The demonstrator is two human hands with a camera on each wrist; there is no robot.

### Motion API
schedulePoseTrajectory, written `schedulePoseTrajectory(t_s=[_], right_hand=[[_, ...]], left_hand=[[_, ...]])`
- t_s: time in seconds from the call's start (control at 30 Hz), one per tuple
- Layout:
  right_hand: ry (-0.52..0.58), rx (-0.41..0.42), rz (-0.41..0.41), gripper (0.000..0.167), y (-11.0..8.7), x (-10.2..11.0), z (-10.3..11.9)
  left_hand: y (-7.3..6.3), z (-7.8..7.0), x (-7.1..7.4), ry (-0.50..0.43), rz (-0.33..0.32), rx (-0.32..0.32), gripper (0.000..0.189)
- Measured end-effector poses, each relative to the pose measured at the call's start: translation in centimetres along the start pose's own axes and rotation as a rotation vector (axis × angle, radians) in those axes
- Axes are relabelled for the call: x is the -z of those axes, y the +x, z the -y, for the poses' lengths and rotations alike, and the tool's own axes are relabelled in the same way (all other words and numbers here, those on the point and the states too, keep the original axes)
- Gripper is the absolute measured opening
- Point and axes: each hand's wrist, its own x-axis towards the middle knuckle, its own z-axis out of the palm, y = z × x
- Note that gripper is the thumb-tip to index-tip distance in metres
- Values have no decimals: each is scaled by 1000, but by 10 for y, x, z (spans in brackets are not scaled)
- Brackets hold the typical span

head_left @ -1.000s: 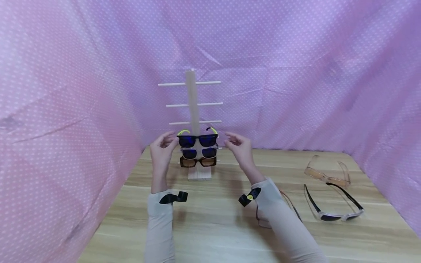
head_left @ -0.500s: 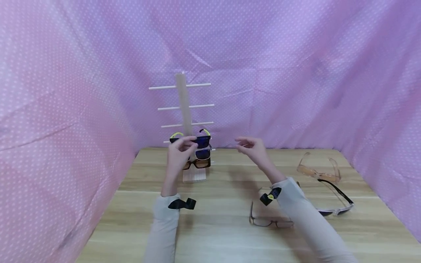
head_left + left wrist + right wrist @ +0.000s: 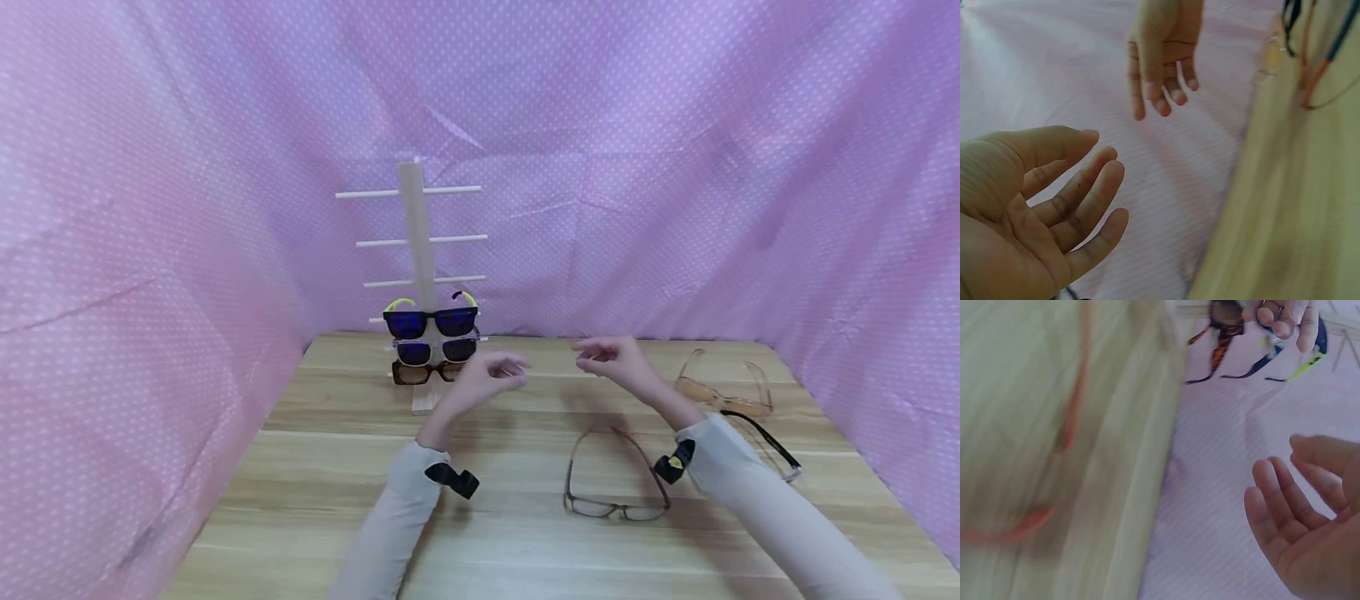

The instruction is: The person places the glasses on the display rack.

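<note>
Both of my hands hover above the table with relaxed fingers, holding nothing. The left hand [image 3: 487,379] is in front of the rack's lower right side and hides part of the brown-framed sunglasses [image 3: 409,374]. My right hand [image 3: 618,364] is farther right, palm facing the left one, above and behind the thin-framed eyeglasses [image 3: 592,507], which lie with temples spread toward the back. On the wooden rack [image 3: 415,217], black sunglasses with yellow-green temples [image 3: 455,322] hang over clear-framed sunglasses [image 3: 414,353], with the brown pair lowest.
Three upper pegs of the rack carry no glasses. At the right lie orange-tinted glasses [image 3: 726,403] and, partly hidden by the right sleeve, a pair with black temples [image 3: 772,442]. A pink dotted curtain [image 3: 637,167] encloses the wooden table [image 3: 315,467].
Both hands have moved right and away from the rack, the left passing in front of the hanging sunglasses. The black sunglasses stay on their peg. The thin-framed eyeglasses have come into fuller view.
</note>
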Motion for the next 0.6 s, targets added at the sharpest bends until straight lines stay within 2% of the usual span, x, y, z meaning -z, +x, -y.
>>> schedulePoseTrajectory(t_s=[0.13, 0.3, 0.43, 0.6], right_hand=[[-43, 2, 89, 30, -13, 11, -11], [-46, 11, 229, 30, -33, 24, -21], [-75, 77, 354, 28, -47, 35, -31], [-39, 42, 482, 31, -62, 51, -38]], left_hand=[[1, 12, -18, -18, 139, 36, 28], [-4, 17, -34, -19, 306, 76, 30], [-11, 18, -40, -42, 384, 133, 30], [-17, 23, -47, -132, 449, 166, 30]])
